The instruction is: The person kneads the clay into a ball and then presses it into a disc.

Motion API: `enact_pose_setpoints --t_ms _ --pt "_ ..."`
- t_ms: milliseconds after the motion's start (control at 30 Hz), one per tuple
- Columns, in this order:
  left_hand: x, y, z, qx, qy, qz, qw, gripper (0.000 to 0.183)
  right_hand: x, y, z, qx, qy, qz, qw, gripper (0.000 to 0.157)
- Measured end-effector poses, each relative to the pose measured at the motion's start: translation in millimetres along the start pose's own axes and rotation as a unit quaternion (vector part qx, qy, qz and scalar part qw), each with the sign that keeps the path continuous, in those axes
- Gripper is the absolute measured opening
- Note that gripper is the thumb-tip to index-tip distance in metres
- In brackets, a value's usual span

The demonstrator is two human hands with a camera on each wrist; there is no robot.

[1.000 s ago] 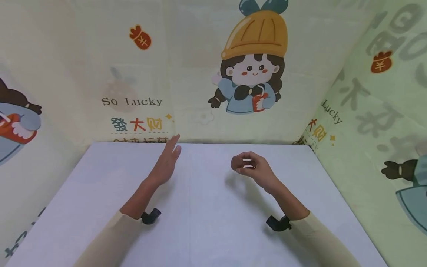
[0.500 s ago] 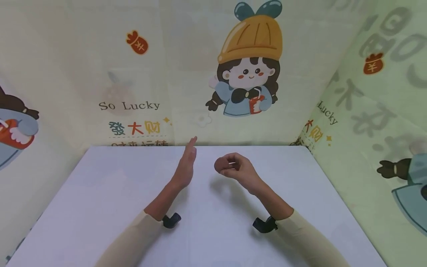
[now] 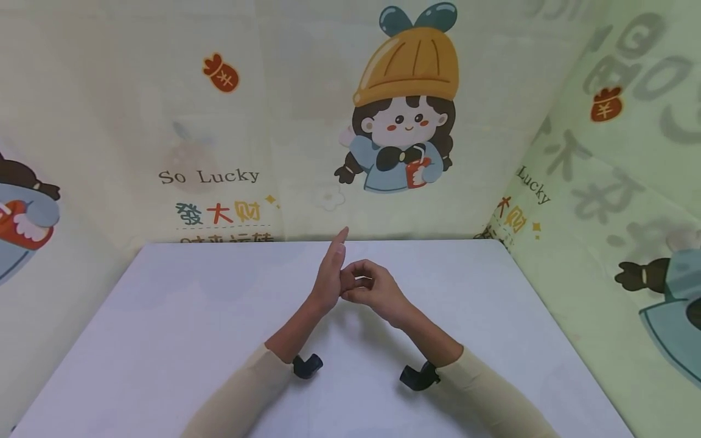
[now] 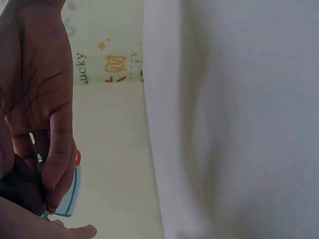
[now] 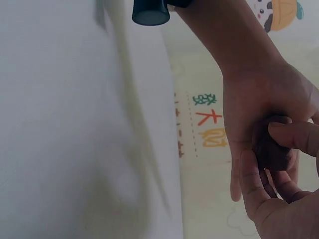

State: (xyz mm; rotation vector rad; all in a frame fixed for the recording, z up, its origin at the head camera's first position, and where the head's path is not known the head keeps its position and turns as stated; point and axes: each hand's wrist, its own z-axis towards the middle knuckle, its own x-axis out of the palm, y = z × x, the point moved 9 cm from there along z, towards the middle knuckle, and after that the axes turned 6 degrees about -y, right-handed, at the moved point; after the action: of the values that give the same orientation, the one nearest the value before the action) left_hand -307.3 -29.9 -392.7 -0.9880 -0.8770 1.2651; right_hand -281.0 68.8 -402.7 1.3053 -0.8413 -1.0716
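A dark brown rounded lump, like modelling clay [image 5: 273,149], is pinched between the thumb and fingers of my right hand [image 3: 380,295]. My left hand [image 3: 329,277] is upright with straight fingers, its palm facing the lump. In the head view the lump [image 3: 347,280] sits right at the left palm, partly covered by the right fingers. The right wrist view shows it against the left palm. Seen from the left wrist, the right hand [image 4: 37,74] reaches down from above to the lump [image 4: 22,186], above the edge of my left hand. Both hands are raised over the table.
A white table [image 3: 191,340] spreads under the hands, with their shadows on it. Pale cloth walls [image 3: 296,121] with cartoon prints and lettering stand behind it and at both sides. A small black camera is strapped at each wrist.
My left hand has moved right and my right hand left with the brown lump, until they meet near the table's middle. The left fingers stay straight; the right hand keeps its pinch.
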Motion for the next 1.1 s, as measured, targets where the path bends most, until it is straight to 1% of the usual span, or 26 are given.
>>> enact_pose_setpoints --t_ms 133,267,433,533,600,667,700,767,833,900,967,1100 --pt "-2.1 -1.0 0.4 0.007 -0.029 0.01 0.9995 0.061 -1.8 -1 0 -0.002 -0.016 -0.016 1.0 0.042" --pt "-5.7 0.2 -0.6 0.005 -0.05 0.002 0.9987 0.057 -3.2 -3 0 -0.005 -0.027 -0.039 0.999 0.043" --pt "-8.5 2.6 -1.7 0.004 -0.059 -0.009 0.9982 0.055 -2.2 0 -3 -0.007 -0.019 -0.057 0.998 0.045" --pt "-11.6 2.7 -1.2 0.0 -0.064 -0.031 0.9975 0.055 -1.0 4 -5 -0.012 -0.004 -0.076 0.997 0.047" --pt "-13.3 2.2 -0.1 -0.007 -0.067 -0.056 0.9961 0.055 -2.3 8 -5 -0.014 -0.006 -0.091 0.996 0.048" --pt "-15.1 1.1 0.2 -0.011 -0.074 -0.072 0.9945 0.056 -5.3 12 -4 -0.018 -0.028 -0.085 0.996 0.049" --pt "-15.0 0.3 0.4 -0.011 -0.077 -0.079 0.9938 0.056 -8.3 13 -3 -0.02 -0.047 -0.077 0.996 0.05" --pt "-12.6 -1.0 1.0 -0.009 -0.077 -0.085 0.9933 0.056 -14.2 18 0 -0.03 -0.094 -0.041 0.994 0.055" --pt "-7.8 -2.2 0.5 -0.002 -0.077 -0.076 0.9942 0.056 -19.3 22 3 -0.045 -0.141 0.002 0.989 0.059" --pt "-0.2 -3.6 -1.3 0.001 -0.072 -0.073 0.9948 0.056 -21.7 24 6 -0.055 -0.177 0.031 0.982 0.062" --pt "8.0 -6.0 -1.9 0.006 -0.063 -0.067 0.9957 0.057 -20.9 27 10 -0.062 -0.197 0.054 0.977 0.064" --pt "22.0 -11.9 -3.7 0.014 -0.049 -0.064 0.9966 0.057 -15.3 24 14 -0.042 -0.208 0.077 0.974 0.07"
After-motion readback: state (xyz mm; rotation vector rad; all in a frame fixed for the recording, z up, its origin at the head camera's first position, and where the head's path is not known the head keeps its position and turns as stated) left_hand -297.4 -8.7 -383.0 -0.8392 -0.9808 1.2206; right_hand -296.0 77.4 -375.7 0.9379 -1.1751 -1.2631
